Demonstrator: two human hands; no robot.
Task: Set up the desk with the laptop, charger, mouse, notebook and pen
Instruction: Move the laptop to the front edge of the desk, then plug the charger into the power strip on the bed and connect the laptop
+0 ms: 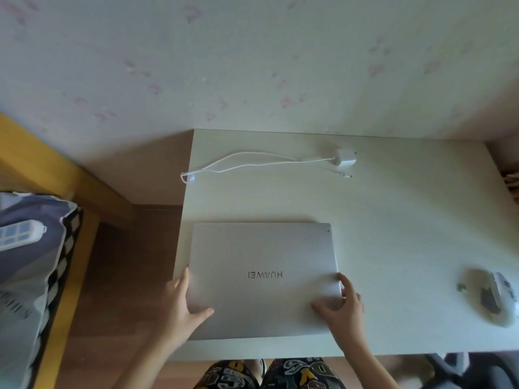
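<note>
The left hand [179,301] is gripping the laptop [264,279] at its left side, thumb lying across the lid and the other fingers running along the edge, and the right hand [341,303] is doing the same at the right side, thumb spread over the lid and fingers curling round the rim. Whether any fingertips are tucked underneath cannot be told. The laptop is lying closed and flat near the front left corner of the desk [393,220], its left side sitting close to the desk's left edge.

That closeness is probably the main risk: a sideways nudge while the person is adjusting or opening it could be pushing the base over the edge. The lid is looking smooth, so thumbs resting on top may be slipping if the person is lifting it.

The charger [344,158] is resting near the back edge, its cable [252,161] looping over the left edge, where it could be dragging the plug off. The mouse [493,297] is sitting near the right edge, well apart. Notebook and pen are not showing.
</note>
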